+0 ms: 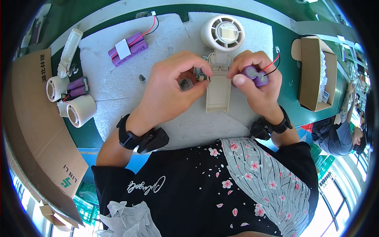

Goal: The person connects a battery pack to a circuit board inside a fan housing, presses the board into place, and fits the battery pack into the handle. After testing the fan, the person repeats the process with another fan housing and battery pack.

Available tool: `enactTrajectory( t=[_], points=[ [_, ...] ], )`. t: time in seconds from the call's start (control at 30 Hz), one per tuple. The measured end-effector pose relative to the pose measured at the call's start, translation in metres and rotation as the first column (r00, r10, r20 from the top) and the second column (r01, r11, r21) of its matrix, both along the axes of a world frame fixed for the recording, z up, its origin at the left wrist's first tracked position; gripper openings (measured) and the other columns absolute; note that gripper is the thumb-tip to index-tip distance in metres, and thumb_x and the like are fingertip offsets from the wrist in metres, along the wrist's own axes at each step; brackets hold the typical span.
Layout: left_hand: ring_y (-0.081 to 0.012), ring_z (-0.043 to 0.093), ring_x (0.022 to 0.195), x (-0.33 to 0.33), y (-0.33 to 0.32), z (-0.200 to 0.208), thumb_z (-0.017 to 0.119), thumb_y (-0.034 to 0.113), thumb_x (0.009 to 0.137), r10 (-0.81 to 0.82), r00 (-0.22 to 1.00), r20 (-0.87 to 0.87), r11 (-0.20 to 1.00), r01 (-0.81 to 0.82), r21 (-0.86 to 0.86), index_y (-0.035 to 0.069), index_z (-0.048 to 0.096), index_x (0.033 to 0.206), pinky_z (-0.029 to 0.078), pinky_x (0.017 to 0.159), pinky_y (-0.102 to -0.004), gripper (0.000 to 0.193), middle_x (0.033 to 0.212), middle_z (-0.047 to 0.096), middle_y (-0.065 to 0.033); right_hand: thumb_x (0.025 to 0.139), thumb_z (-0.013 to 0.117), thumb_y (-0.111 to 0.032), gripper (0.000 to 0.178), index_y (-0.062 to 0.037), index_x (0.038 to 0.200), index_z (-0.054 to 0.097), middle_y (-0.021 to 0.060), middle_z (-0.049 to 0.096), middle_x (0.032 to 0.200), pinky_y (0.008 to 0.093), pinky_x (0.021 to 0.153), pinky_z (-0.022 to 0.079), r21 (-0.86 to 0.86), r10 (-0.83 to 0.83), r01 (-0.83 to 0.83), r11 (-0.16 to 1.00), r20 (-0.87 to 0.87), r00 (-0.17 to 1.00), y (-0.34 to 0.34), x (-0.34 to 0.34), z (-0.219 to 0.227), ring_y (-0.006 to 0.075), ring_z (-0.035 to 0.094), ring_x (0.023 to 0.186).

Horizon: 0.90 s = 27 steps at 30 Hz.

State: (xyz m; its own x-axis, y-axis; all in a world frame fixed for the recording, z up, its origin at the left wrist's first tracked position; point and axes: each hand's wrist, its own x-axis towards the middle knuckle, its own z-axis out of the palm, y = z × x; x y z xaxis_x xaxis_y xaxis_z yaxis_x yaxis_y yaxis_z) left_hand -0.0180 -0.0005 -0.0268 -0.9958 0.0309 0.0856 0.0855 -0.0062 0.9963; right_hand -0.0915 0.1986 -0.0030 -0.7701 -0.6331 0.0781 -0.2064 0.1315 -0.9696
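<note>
A cream handheld fan point(218, 94) lies on the grey foam mat, its round caged head point(223, 33) away from me and its hollow handle toward me. My left hand point(167, 85) is closed at the handle's left edge, thumb and forefinger pinching a small circuit board point(199, 74); the fingers partly cover it. On the handle's other side, my right hand point(262, 81) grips a purple two-cell battery pack point(256, 76). Red and black wires rise from that pack to a white plug point(277, 49).
Another purple battery pack point(136, 54) with wires lies on the foam mat point(169, 35). Fan parts point(81, 110) and a cream shell point(71, 47) sit left. A large cardboard sheet point(39, 118) stands beyond them. An open carton point(316, 75) is at right; another person point(339, 136) sits farther off.
</note>
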Motion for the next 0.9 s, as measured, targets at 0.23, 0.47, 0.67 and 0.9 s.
enactTrajectory(
  t=[0.23,0.47,0.67,0.9],
  points=[
    [-0.0125,0.058,0.092,0.002,-0.005,0.004,0.066,-0.013,0.078,-0.105,0.986,0.132,0.994,0.109,-0.028,0.001,0.061,0.098,0.048,0.075,-0.0246,0.025,0.102,0.058,-0.0064,0.098,0.052,-0.031,0.032,-0.0001,0.091,0.056,0.0064,0.06,0.075,0.0263,0.064,0.043,0.051,0.084,-0.082,0.995,-0.046,0.995,0.01,-0.013,0.0,0.0142,0.054,0.07],
    [-0.0105,0.054,0.076,0.0,-0.003,0.002,0.067,-0.002,0.08,-0.082,0.992,0.098,0.997,0.082,0.006,0.003,0.063,0.096,0.043,0.064,-0.0228,0.017,0.095,0.06,-0.0046,0.099,0.05,-0.034,0.039,0.0026,0.094,0.061,0.0078,0.056,0.071,0.0262,0.05,0.039,0.199,0.175,-0.102,0.975,-0.393,0.903,0.002,-0.008,0.005,0.0138,0.053,0.055],
    [-0.008,0.052,0.07,-0.001,-0.002,0.003,0.071,0.012,0.085,-0.044,0.998,0.052,0.993,0.038,0.108,0.005,0.067,0.101,0.04,0.059,-0.0214,0.018,0.091,0.061,-0.003,0.092,0.06,-0.026,0.028,0.0018,0.093,0.062,0.0097,0.057,0.072,0.0301,0.049,0.041,0.249,0.268,-0.161,0.955,-0.494,0.827,-0.001,-0.007,0.005,0.0199,0.056,0.055],
    [-0.0075,0.053,0.073,-0.001,-0.004,0.001,0.071,0.014,0.087,-0.054,0.995,0.082,0.994,0.046,0.097,0.003,0.07,0.101,0.042,0.062,-0.0218,0.018,0.088,0.062,-0.0033,0.082,0.069,-0.017,0.021,-0.0003,0.092,0.063,0.0098,0.06,0.076,0.031,0.049,0.044,0.363,0.331,-0.135,0.922,-0.559,0.76,-0.006,-0.005,0.011,0.0238,0.058,0.056]
  ],
)
